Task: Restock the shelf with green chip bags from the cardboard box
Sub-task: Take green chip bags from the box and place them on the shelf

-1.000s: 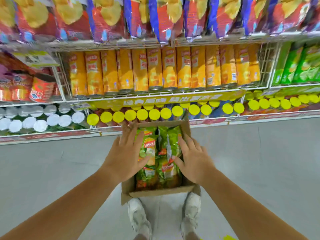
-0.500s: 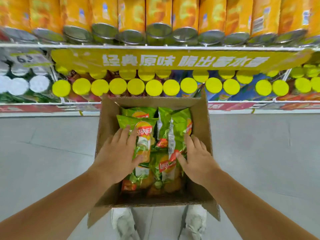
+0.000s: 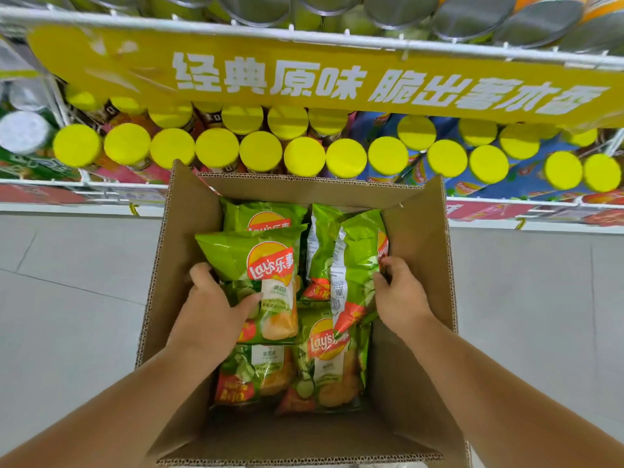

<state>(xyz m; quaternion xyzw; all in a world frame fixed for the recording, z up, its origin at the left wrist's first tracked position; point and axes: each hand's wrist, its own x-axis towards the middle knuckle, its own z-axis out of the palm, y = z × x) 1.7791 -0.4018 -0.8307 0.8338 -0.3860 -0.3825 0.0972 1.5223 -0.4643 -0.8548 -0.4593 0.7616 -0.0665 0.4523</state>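
An open cardboard box point(image 3: 189, 238) stands on the floor below me, holding several green chip bags. My left hand point(image 3: 209, 315) grips the left edge of a green chip bag point(image 3: 256, 261) that lies face up on top. My right hand point(image 3: 401, 298) is closed on the right side of another green chip bag point(image 3: 354, 265), which stands on its edge at the box's right. More green bags point(image 3: 324, 363) lie flat underneath.
The shelf point(image 3: 304, 38) is right in front, with a yellow banner point(image 3: 337, 79) along its edge. Below it stand several cans with yellow lids point(image 3: 304, 157). Grey floor point(image 3: 67, 298) lies on both sides of the box.
The view has come much closer to the box and tilted down. Both hands have gone from resting flat on the bags to closing around a bag each.
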